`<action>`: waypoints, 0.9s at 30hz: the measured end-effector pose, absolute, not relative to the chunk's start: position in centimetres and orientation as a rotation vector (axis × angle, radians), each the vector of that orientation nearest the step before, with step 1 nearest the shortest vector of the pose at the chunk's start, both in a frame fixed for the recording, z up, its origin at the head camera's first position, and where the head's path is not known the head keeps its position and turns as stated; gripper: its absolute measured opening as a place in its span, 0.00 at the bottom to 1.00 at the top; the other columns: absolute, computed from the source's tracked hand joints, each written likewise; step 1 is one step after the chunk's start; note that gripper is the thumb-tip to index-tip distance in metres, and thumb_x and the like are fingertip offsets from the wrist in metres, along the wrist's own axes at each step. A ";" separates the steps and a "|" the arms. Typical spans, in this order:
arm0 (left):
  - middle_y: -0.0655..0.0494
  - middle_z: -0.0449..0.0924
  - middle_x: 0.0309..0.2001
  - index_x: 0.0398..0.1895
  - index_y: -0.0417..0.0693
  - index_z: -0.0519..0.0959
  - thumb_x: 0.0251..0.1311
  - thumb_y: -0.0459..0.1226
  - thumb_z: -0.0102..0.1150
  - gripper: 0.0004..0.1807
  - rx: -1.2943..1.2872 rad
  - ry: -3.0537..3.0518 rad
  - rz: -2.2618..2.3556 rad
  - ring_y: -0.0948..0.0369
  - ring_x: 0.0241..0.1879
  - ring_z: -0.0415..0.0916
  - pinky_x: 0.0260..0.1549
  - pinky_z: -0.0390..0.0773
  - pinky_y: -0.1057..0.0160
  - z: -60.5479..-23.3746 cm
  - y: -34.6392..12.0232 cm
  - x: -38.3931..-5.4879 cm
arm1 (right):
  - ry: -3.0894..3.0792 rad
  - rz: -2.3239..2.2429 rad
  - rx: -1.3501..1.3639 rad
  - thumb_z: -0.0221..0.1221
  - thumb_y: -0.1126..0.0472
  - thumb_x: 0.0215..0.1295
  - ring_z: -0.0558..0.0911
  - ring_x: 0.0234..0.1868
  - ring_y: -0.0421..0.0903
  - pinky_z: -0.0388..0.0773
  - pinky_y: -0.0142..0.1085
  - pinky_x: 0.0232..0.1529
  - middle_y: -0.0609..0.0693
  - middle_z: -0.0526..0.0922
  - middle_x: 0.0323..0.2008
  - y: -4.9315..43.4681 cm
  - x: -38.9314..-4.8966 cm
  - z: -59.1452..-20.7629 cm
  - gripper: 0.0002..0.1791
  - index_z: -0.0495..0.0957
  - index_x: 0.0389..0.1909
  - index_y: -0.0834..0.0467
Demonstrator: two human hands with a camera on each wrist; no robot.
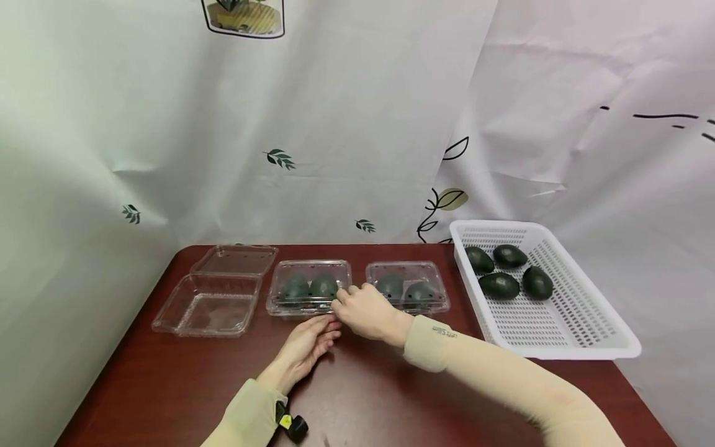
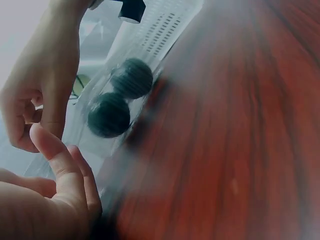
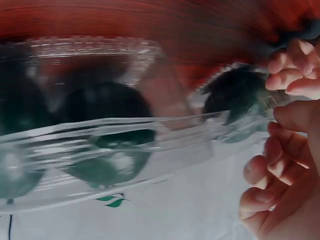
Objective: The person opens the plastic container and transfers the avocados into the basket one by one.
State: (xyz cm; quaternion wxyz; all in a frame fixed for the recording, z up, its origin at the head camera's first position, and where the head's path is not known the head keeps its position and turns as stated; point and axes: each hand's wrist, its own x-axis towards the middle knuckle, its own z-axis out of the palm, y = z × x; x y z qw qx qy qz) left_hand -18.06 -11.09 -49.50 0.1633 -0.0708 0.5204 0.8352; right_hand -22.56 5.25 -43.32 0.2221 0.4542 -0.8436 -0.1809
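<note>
Middle clamshell sits near the table's back edge. My right hand pinches its near-right corner; my left hand is relaxed beside it.

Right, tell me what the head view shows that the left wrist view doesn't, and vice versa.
Only the head view shows the open clear container and four avocados inside the white basket. Only the left wrist view shows the black device near the right hand. Both show that hand, the left hand, the basket, the reddish table and two avocados in a closed container.
</note>
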 end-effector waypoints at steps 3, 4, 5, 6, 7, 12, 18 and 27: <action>0.52 0.80 0.38 0.59 0.28 0.65 0.75 0.33 0.44 0.17 -0.203 1.461 2.399 0.67 0.32 0.78 0.28 0.75 0.73 -49.6 -10.2 -18.5 | -2.298 -0.515 1.261 0.61 0.54 0.62 0.79 0.30 0.43 0.74 0.36 0.24 0.44 0.78 0.33 5.8 -22.5 -43.3 0.03 0.79 0.32 0.48; 0.53 0.81 0.37 0.58 0.29 0.66 0.75 0.33 0.45 0.16 -0.209 1.460 2.407 0.67 0.31 0.78 0.27 0.74 0.73 -49.7 -9.9 -18.6 | -2.289 -0.521 1.259 0.61 0.54 0.63 0.79 0.30 0.43 0.74 0.36 0.24 0.44 0.78 0.33 5.8 -22.5 -43.3 0.03 0.79 0.31 0.48; 0.54 0.81 0.35 0.57 0.30 0.67 0.74 0.32 0.45 0.15 -0.219 1.461 2.415 0.66 0.31 0.78 0.27 0.74 0.73 -49.7 -9.7 -18.7 | -2.279 -0.526 1.259 0.61 0.53 0.63 0.79 0.30 0.43 0.74 0.36 0.24 0.44 0.78 0.33 5.8 -22.5 -43.4 0.04 0.79 0.31 0.48; 0.54 0.81 0.35 0.56 0.31 0.68 0.74 0.32 0.45 0.14 -0.220 1.462 2.420 0.66 0.31 0.78 0.26 0.74 0.73 -49.7 -9.5 -18.8 | -2.275 -0.531 1.258 0.62 0.52 0.62 0.79 0.30 0.42 0.74 0.35 0.23 0.44 0.78 0.33 5.8 -22.5 -43.5 0.05 0.79 0.31 0.48; 0.55 0.81 0.34 0.55 0.31 0.68 0.74 0.31 0.45 0.13 -0.219 1.463 2.425 0.67 0.31 0.78 0.26 0.74 0.73 -49.7 -9.3 -18.9 | -2.267 -0.535 1.257 0.62 0.50 0.62 0.79 0.29 0.42 0.74 0.35 0.23 0.44 0.77 0.33 5.8 -22.5 -43.6 0.07 0.79 0.31 0.48; 0.56 0.80 0.31 0.47 0.37 0.74 0.70 0.28 0.47 0.07 -0.227 1.462 2.441 0.68 0.27 0.76 0.23 0.73 0.74 -49.5 -8.7 -19.0 | -2.206 -0.534 1.244 0.58 0.41 0.62 0.77 0.26 0.42 0.72 0.35 0.21 0.45 0.76 0.31 5.9 -22.4 -44.1 0.16 0.77 0.30 0.49; 0.56 0.80 0.28 0.43 0.40 0.77 0.70 0.28 0.48 0.07 -0.246 1.477 2.490 0.68 0.24 0.75 0.20 0.72 0.74 -49.5 -8.4 -19.2 | -2.142 -0.555 1.198 0.53 0.39 0.65 0.76 0.26 0.43 0.72 0.35 0.22 0.46 0.75 0.32 6.1 -22.5 -44.7 0.19 0.77 0.32 0.51; 0.58 0.78 0.25 0.35 0.45 0.78 0.69 0.29 0.48 0.09 -0.324 1.505 2.541 0.69 0.20 0.71 0.18 0.69 0.74 -49.5 -7.7 -19.4 | -2.104 -0.576 1.201 0.50 0.55 0.69 0.75 0.22 0.42 0.70 0.35 0.21 0.46 0.73 0.28 6.0 -22.8 -45.1 0.10 0.78 0.31 0.51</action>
